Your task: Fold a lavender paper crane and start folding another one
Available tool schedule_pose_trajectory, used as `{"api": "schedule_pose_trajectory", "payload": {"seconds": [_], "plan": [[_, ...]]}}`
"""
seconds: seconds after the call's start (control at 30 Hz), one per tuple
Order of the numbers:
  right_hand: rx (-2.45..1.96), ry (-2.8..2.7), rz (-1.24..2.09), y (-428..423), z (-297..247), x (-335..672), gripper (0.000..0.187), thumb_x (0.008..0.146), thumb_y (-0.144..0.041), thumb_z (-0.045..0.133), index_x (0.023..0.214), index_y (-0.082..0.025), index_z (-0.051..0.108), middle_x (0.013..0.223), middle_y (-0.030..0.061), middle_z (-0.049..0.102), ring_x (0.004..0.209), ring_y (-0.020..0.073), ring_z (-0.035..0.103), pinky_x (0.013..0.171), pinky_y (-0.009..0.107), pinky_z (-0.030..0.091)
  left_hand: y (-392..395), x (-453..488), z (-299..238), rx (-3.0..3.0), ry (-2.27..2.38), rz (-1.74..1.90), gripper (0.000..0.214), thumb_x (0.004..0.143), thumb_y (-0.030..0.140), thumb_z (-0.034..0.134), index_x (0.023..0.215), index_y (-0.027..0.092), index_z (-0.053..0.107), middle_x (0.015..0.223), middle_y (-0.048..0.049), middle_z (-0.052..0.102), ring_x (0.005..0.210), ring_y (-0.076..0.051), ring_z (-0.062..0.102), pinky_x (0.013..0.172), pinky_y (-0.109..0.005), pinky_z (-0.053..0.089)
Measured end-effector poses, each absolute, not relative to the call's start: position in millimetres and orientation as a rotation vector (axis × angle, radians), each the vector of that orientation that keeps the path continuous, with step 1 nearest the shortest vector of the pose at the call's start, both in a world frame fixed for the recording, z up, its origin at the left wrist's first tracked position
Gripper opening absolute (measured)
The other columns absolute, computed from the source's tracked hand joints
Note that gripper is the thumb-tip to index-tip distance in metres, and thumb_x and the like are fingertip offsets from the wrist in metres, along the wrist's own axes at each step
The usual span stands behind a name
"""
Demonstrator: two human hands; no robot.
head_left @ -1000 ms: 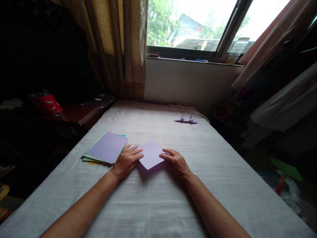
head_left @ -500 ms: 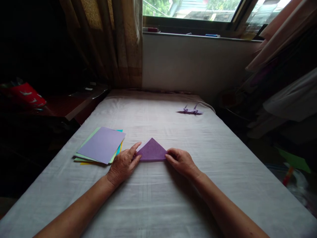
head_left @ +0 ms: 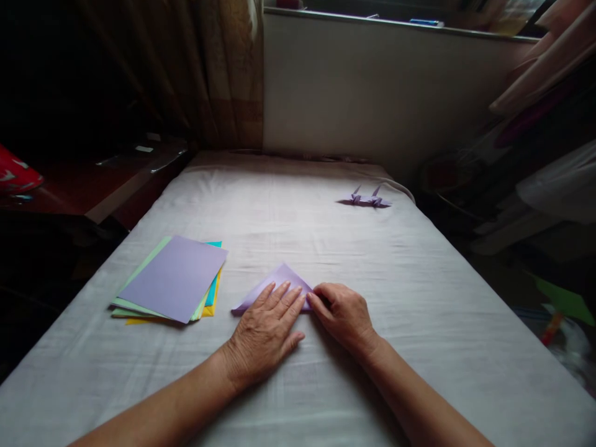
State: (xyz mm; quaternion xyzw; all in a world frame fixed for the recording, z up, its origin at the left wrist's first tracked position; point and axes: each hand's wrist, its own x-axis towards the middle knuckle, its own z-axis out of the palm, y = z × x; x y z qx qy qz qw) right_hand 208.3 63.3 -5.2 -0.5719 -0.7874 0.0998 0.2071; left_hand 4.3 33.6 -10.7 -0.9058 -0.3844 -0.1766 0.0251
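Note:
A sheet of purple paper [head_left: 284, 273], folded into a triangle with its peak pointing away from me, lies on the white cloth. Across its front part my left hand [head_left: 267, 323] is laid flat, fingers stretched out and covering much of the lower edge. My right hand [head_left: 342, 313] pinches the triangle's right corner between thumb and curled fingers; the corner itself is hidden. To the left rests a stack of coloured paper [head_left: 174, 279], lilac on top, with green, yellow and blue edges sticking out.
Two folded purple paper figures [head_left: 365, 198] stand near the far right of the cloth-covered surface [head_left: 279, 217]. A dark red table [head_left: 107, 183] adjoins at the left, with a red patterned item [head_left: 18, 174] on it. Clothes [head_left: 559, 136] hang at the right.
My left hand has let go of the left corner and moved right, flat onto the paper. The right hand still pinches its corner. The view has tilted down.

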Motion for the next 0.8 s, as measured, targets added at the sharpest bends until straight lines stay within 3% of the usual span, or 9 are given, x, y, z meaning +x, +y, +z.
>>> {"api": "schedule_pose_trajectory", "payload": {"seconds": [0.1, 0.27, 0.53, 0.8], "plan": [[-1.581, -2.145, 0.236, 63, -10, 208, 0.022, 0.091, -0.035, 0.054, 0.078, -0.023, 0.067, 0.070, 0.0021, 0.069, 0.067, 0.0171, 0.063, 0.065, 0.026, 0.039, 35, 3, -18, -2.829, -1.262, -0.515, 0.060, 0.097, 0.052, 0.040, 0.145, 0.016, 0.042, 0.146, -0.0095, 0.051, 0.137, -0.027, 0.042, 0.117, -0.046, 0.027], [-1.567, -2.061, 0.242, 64, -18, 208, 0.023, 0.092, -0.038, 0.053, 0.101, -0.022, 0.066, 0.071, 0.0015, 0.069, 0.064, 0.0159, 0.063, 0.065, 0.026, 0.042, 35, 2, -19, -2.849, -1.329, -0.465, 0.062, 0.097, 0.056, 0.038, 0.147, 0.018, 0.040, 0.147, -0.0112, 0.049, 0.138, -0.028, 0.040, 0.116, -0.049, 0.024], [-1.436, -2.128, 0.247, 64, -14, 209, 0.019, 0.095, -0.034, 0.050, 0.084, -0.022, 0.061, 0.080, 0.0030, 0.066, 0.074, 0.0172, 0.060, 0.071, 0.028, 0.043, 41, 0, -18, -2.878, -1.364, -0.476, 0.062, 0.097, 0.059, 0.035, 0.145, 0.022, 0.042, 0.146, -0.0081, 0.051, 0.136, -0.026, 0.043, 0.117, -0.048, 0.022], [-1.399, -2.132, 0.282, 63, -11, 209, 0.022, 0.096, -0.031, 0.048, 0.085, -0.022, 0.064, 0.089, 0.0049, 0.066, 0.082, 0.0177, 0.061, 0.078, 0.029, 0.045, 46, -1, -12, -2.910, -1.385, -0.431, 0.065, 0.096, 0.062, 0.034, 0.143, 0.019, 0.046, 0.146, -0.0090, 0.050, 0.136, -0.027, 0.043, 0.117, -0.047, 0.022]]}}
